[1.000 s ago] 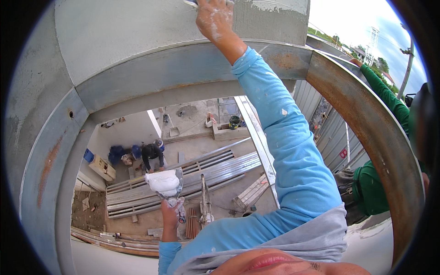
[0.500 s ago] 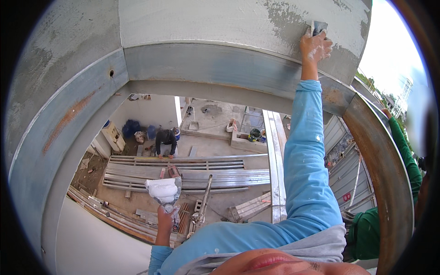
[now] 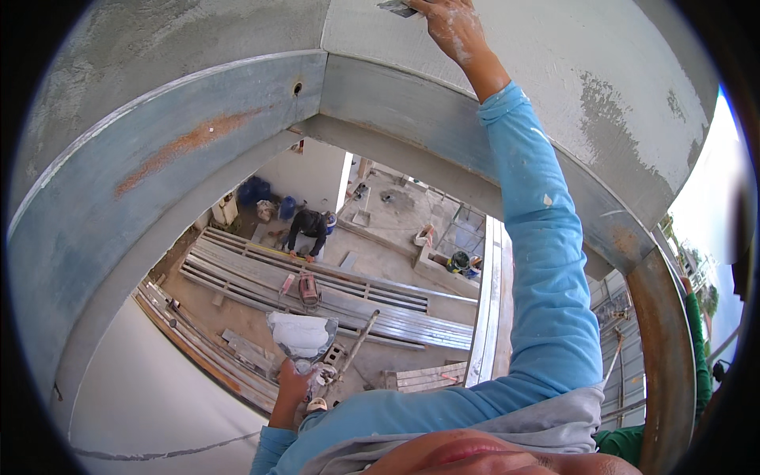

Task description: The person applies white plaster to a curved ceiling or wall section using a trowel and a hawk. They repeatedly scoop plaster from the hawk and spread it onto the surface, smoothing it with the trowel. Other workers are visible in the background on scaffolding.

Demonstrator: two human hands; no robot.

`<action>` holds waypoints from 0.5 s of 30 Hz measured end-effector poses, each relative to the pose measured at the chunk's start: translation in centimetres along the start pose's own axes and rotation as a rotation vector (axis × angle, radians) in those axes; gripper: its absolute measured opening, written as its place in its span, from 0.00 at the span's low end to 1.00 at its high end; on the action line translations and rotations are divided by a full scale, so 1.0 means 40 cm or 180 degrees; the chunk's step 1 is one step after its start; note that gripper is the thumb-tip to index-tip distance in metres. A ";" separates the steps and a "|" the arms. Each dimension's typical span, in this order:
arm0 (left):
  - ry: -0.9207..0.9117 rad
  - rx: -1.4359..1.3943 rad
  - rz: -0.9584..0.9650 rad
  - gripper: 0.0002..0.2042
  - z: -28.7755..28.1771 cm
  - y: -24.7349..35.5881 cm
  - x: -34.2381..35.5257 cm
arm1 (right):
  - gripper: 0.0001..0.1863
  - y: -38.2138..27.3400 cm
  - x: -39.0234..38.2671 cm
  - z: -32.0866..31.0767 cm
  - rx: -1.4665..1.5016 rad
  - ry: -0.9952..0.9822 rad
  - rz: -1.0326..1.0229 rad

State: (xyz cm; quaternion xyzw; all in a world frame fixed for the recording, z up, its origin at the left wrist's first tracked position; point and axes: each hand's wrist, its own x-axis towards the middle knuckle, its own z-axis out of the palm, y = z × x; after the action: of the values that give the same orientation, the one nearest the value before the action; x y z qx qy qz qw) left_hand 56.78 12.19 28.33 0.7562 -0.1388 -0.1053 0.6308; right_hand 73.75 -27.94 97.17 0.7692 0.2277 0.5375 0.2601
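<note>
My right hand (image 3: 459,32), smudged with white, is raised at the top, closed on a small metal putty blade (image 3: 400,8) against the plastered wall (image 3: 554,47), which has a rough grey patch on the right. Below that wall runs a bluish steel beam (image 3: 380,99). My left hand (image 3: 293,380) is lower, gripping the handle of a larger flat blade (image 3: 301,332) loaded with white putty, held over the opening.
Below, a person in dark clothes (image 3: 309,237) crouches by long metal tubes (image 3: 396,324), near blue containers (image 3: 253,190), a pink machine (image 3: 309,289) and buckets (image 3: 459,261). A rusty beam (image 3: 657,332) curves down the right, with another person's green sleeve (image 3: 697,340) beyond it.
My right hand has moved with the small blade from the rough patch on the right to farther left along the wall. My view has turned; more of the left beam shows.
</note>
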 end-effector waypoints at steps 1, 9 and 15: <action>0.0074 0.0102 -0.0009 0.16 -0.018 -0.030 -0.007 | 0.17 -0.014 0.057 0.027 -0.0072 -0.0093 -0.0330; 0.0347 -0.0277 -0.0554 0.19 -0.113 0.112 -0.003 | 0.13 0.066 0.298 0.357 -0.0506 -0.0849 -0.1436; -0.0070 -0.0348 -0.0404 0.17 -0.104 0.088 0.056 | 0.12 0.116 0.204 0.273 0.0514 -0.0888 -0.1481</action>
State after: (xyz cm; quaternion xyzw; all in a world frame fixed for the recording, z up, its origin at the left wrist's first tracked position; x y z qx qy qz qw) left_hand 59.99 14.69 32.59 0.7267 -0.0915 -0.1608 0.6616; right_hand 87.01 -28.03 102.82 0.7810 0.4022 0.3324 0.3432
